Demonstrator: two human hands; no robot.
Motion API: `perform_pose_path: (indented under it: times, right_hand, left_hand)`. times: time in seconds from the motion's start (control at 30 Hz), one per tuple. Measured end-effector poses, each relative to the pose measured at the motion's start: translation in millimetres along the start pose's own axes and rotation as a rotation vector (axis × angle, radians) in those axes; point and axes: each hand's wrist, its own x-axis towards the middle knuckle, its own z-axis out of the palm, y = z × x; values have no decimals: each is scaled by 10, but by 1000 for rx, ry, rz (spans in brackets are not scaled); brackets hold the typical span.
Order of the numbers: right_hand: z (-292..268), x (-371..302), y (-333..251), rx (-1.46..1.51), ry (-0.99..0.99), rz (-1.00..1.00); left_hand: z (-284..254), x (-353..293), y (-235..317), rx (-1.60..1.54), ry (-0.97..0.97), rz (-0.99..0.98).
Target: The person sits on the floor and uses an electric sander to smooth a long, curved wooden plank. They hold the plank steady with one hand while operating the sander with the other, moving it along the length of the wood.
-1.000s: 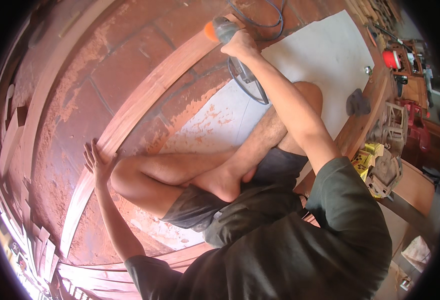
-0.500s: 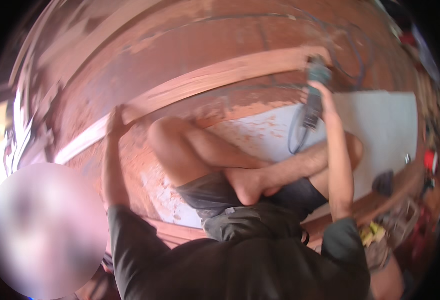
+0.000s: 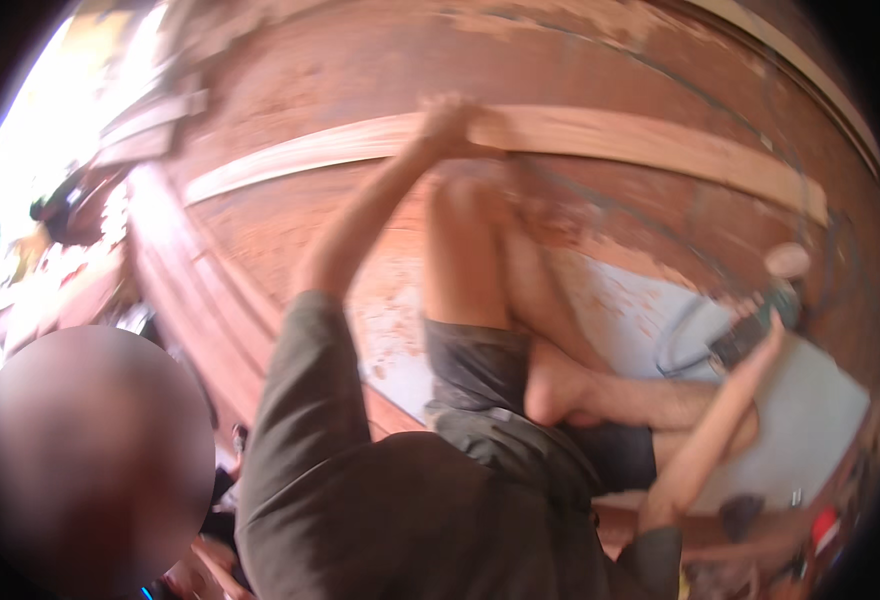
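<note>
A long, pale wooden plank (image 3: 650, 140) lies across the floor beyond my crossed legs. My left hand (image 3: 452, 128) grips it left of its middle, the fingers over the far edge, somewhat blurred. At the right, my right hand (image 3: 772, 340) is closed round a green and black angle grinder (image 3: 745, 335), held off the plank near my right knee. The grinder's pale round disc (image 3: 788, 260) faces up toward the plank's right end, apart from it. A cord loops from its rear end.
A pale sheet (image 3: 810, 420) strewn with reddish dust lies under my legs. Long boards (image 3: 195, 270) run along the left, where a blurred round patch covers part of the view. A dark cable (image 3: 650, 80) crosses the reddish floor. A red object (image 3: 825, 527) stands at the lower right.
My view has swung left. My left hand has moved rightward along the plank. My right hand has brought the grinder from the plank's right end back toward my right knee.
</note>
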Motion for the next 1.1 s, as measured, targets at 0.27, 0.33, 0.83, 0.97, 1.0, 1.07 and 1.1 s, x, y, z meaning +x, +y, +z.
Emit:
perform_pose_path:
  times: [0.27, 0.33, 0.83, 0.97, 1.0, 1.07, 1.1]
  right_hand:
    - [405, 248, -144, -282, 138, -41]
    - [481, 312, -196, -573, 169, -105]
    - [1604, 724, 57, -1676, 285, -278]
    - [1680, 646, 174, -1645, 285, -229]
    - [1620, 667, 92, -1662, 315, -228]
    - [1471, 764, -67, -1672, 367, -217]
    - [1376, 869, -126, -1675, 437, -212]
  left_hand:
    - [-99, -23, 393, 55, 57, 228]
    - [-46, -78, 270, 31, 47, 267]
    - [661, -359, -420, -162, 462, 41]
    - [621, -412, -414, -183, 444, 24]
    - [615, -403, -401, -189, 445, 26]
    - [620, -424, -419, -187, 448, 27]
    - [657, -406, -393, -175, 446, 26]
